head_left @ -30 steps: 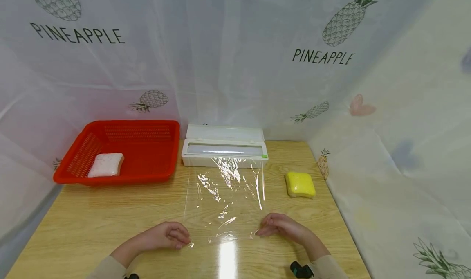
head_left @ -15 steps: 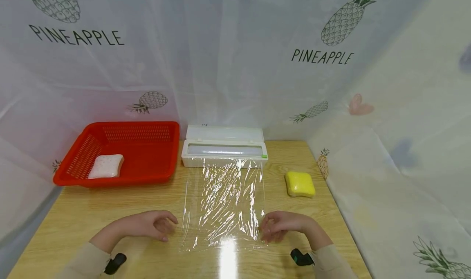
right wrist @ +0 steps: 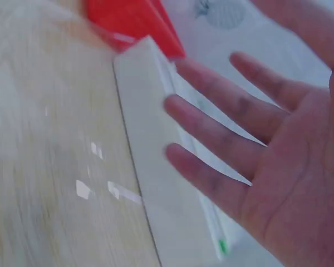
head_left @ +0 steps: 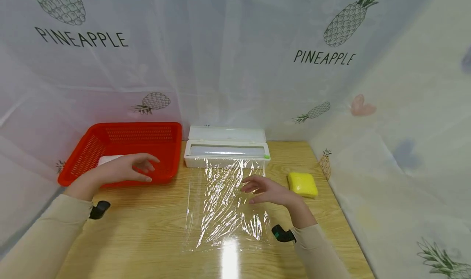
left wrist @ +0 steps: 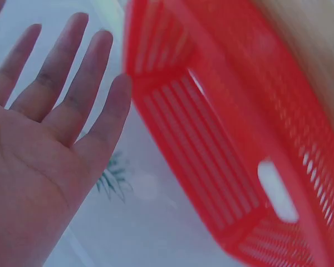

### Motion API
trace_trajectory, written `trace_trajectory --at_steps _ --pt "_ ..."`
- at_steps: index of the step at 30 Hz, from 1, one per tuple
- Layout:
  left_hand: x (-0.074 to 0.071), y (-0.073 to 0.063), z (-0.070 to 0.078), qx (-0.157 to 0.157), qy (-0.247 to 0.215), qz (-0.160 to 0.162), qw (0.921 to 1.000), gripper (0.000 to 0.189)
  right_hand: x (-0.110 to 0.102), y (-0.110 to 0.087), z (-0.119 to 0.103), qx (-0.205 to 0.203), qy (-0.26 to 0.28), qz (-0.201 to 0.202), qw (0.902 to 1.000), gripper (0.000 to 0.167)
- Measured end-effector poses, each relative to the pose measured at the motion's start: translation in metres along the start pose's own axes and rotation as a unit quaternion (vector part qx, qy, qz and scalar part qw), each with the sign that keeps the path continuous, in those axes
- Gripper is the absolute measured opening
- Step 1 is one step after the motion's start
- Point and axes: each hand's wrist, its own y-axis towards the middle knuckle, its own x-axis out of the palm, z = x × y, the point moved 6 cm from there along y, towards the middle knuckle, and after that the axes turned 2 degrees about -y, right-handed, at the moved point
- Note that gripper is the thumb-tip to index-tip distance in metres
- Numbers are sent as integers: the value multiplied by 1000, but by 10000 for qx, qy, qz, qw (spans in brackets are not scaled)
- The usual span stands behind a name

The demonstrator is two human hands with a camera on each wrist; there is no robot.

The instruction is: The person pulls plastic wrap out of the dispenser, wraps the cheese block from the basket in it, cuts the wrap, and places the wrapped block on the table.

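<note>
In the head view my left hand (head_left: 128,167) hovers over the front of the red plastic basket (head_left: 176,156), its fingers relaxed and holding nothing. Partly behind that hand, a white sponge-like block (head_left: 106,159) lies in the basket. My right hand (head_left: 270,190) hangs above a sheet of clear cling film (head_left: 220,213), loosely spread, with nothing gripped. The film lies on the table, running forward from a white cling film dispenser (head_left: 228,162) whose lid stands up. In the right wrist view the fingers (right wrist: 206,125) appear in front of the dispenser (right wrist: 145,156).
A yellow sponge-like block (head_left: 302,184) sits on the wooden table (head_left: 147,221), right of the film. Pineapple-printed curtains (head_left: 228,66) enclose the table at the back and right. Light glares off the table's front middle.
Both hands have left the near corners of the film. The left has moved forward and left to the basket, the right forward and slightly left over the film, which now lies spread.
</note>
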Motion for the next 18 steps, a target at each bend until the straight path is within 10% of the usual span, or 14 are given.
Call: trace_trajectory --at_steps 5,18 --pt "-29 12 -21 -244 305 -54 9992 62 15 29 -6 -223 -228 606 9977 48" --pt "-65 24 -91 -509 1045 -844 9896 60 63 56 11 111 -4 705 9974 48"
